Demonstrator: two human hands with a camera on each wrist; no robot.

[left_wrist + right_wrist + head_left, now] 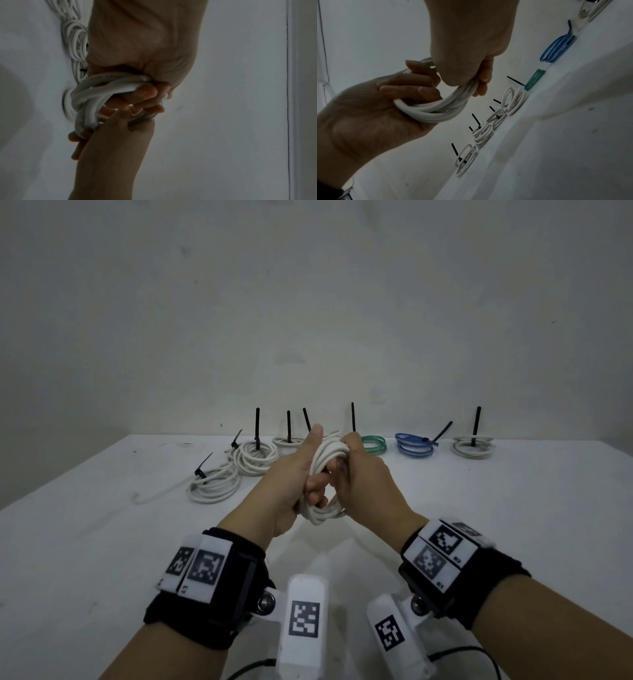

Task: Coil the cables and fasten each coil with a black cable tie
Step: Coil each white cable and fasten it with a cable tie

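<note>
A white cable coil (324,455) of several loops hangs in the air above the middle of the table, held between both hands. My left hand (310,477) grips its left side with the fingers curled through the loops and the thumb pointing up. My right hand (354,470) grips the right side, fingers wrapped over the strands. In the left wrist view the left hand's fingers (145,94) hook the coil (96,94). In the right wrist view the right hand (481,81) pinches the coil (436,113) from above. No tie shows on this coil.
Along the back of the white table (102,542) lies a row of tied coils with black tie tails sticking up: white ones (257,457), a green one (374,445), a blue one (414,445) and a white one (474,448). The leftmost coil (214,484) has a loose tail.
</note>
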